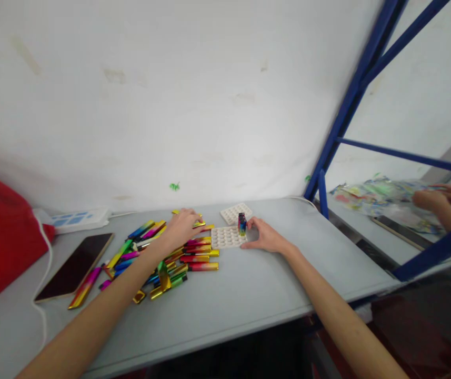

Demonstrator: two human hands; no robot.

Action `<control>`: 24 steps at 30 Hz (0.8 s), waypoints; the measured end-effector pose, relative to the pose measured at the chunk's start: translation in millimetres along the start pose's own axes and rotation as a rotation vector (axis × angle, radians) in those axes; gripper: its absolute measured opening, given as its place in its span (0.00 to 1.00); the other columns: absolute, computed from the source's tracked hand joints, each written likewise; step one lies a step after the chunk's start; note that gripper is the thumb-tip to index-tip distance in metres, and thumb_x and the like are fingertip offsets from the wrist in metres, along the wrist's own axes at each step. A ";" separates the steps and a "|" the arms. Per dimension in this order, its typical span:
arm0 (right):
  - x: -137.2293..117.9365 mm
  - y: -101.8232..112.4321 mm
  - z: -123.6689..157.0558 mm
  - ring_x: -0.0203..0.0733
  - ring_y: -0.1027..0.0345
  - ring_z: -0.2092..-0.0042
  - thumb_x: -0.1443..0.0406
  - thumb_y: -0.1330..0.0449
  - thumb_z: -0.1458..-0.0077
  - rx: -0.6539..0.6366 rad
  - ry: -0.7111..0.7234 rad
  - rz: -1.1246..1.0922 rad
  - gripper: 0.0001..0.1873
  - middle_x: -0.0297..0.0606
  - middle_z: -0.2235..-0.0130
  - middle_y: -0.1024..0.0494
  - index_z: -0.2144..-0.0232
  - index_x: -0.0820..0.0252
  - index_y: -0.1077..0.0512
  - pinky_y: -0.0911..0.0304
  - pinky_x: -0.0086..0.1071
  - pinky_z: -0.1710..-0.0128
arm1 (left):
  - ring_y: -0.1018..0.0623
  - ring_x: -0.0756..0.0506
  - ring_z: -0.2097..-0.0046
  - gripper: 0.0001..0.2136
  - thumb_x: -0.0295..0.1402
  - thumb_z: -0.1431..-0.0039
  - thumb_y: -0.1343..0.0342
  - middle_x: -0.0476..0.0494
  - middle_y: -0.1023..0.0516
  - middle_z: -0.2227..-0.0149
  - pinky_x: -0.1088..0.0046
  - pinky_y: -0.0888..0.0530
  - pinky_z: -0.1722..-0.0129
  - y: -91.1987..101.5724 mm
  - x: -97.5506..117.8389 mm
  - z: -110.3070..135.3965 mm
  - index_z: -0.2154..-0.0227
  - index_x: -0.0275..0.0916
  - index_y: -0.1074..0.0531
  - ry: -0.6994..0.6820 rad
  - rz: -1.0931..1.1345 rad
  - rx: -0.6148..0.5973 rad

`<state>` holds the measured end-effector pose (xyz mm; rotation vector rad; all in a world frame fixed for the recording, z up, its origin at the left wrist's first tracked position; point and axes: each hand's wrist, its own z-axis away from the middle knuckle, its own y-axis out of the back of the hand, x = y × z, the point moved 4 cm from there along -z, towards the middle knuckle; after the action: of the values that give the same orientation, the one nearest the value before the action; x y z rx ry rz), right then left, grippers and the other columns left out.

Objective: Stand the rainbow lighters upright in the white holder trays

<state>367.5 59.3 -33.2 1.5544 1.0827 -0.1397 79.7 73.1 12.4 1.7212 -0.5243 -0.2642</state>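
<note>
Gold, red, blue and green shiny tubes [177,270] lie in a loose pile, ctr-left of frame (head view), on a grey table [225,305]. We note several tubes w/ dark ends, approx. parallel, at the pile's R edge.

L hand [181,229]: we locate it over the upper part of the pile, fingers pointing down among the tubes. Grip: cannot tell if a tube is held; fingertips partly hidden.

R hand [268,237]: just R of frame ctr, at the R edge of a white tray [225,238]. Grip: wide, thumb and forefinger apart in an arch. Contact w/ the tray or w/ the upright pieces [242,225]: we cannot confirm. Said pieces, multicoloured w/ dark tops, stand at the tray's upper R corner. Tray surface: rows of round cells. We find a second tray [233,211] directly behind it, set at an angle.

Lower L of frame: phone [74,267], flat, near the pile; white cable [47,258] alongside. Far L: red cloth item [2,237]; power strip [79,219] to its R.

Upper R: blue metal frame [347,113]. Beyond it, at R edge, we see a co-worker's hands [438,200] by clear plastic packets [383,196].
</note>
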 end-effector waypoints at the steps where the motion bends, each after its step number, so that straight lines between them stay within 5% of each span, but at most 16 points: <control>1: -0.2 0.1 0.0 0.47 0.34 0.54 0.50 0.26 0.58 -0.003 -0.001 0.001 0.32 0.38 0.55 0.27 0.60 0.57 0.36 0.38 0.38 0.52 | 0.25 0.36 0.50 0.12 0.39 0.37 0.45 0.35 0.22 0.54 0.58 0.30 0.48 -2.2 -4.6 3.7 0.59 0.39 0.19 0.010 -0.024 -0.026; 5: -1.9 0.7 0.4 0.46 0.35 0.54 0.50 0.26 0.57 -0.019 -0.012 0.000 0.32 0.38 0.55 0.28 0.60 0.57 0.37 0.39 0.37 0.53 | 0.26 0.34 0.47 0.11 0.35 0.38 0.45 0.34 0.24 0.50 0.54 0.30 0.47 -6.3 -6.6 13.5 0.60 0.38 0.20 0.012 -0.036 -0.054; 9: -3.2 1.6 1.4 0.45 0.36 0.55 0.50 0.27 0.56 -0.025 -0.024 -0.005 0.31 0.37 0.56 0.28 0.59 0.57 0.36 0.39 0.37 0.53 | 0.25 0.36 0.50 0.10 0.36 0.40 0.44 0.36 0.22 0.53 0.55 0.29 0.47 7.9 -3.7 12.9 0.62 0.38 0.21 0.004 0.179 0.065; 14: -2.7 1.4 1.8 0.45 0.36 0.54 0.49 0.27 0.56 -0.029 -0.034 -0.015 0.31 0.37 0.55 0.28 0.59 0.57 0.36 0.39 0.38 0.52 | 0.21 0.39 0.55 0.15 0.43 0.47 0.34 0.39 0.19 0.59 0.58 0.27 0.48 29.5 -4.3 13.1 0.62 0.38 0.24 0.142 0.863 0.199; 18: -1.9 1.0 1.7 0.46 0.35 0.54 0.48 0.27 0.56 -0.033 -0.030 -0.028 0.32 0.37 0.55 0.28 0.59 0.57 0.36 0.38 0.39 0.52 | 0.20 0.42 0.55 0.17 0.40 0.47 0.32 0.38 0.18 0.58 0.61 0.26 0.48 29.0 6.2 22.2 0.60 0.37 0.28 0.305 1.519 0.236; 24: -2.3 2.1 2.7 0.47 0.35 0.54 0.48 0.27 0.57 -0.033 -0.046 -0.016 0.31 0.38 0.56 0.28 0.59 0.57 0.36 0.38 0.39 0.52 | 0.28 0.51 0.74 0.12 0.42 0.36 0.42 0.50 0.26 0.70 0.73 0.27 0.72 16.5 30.3 36.2 0.56 0.40 0.31 0.325 1.883 0.058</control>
<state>368.9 56.0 -31.1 1.5069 1.0568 -0.1666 86.6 24.9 23.7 0.6870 -1.5994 1.3234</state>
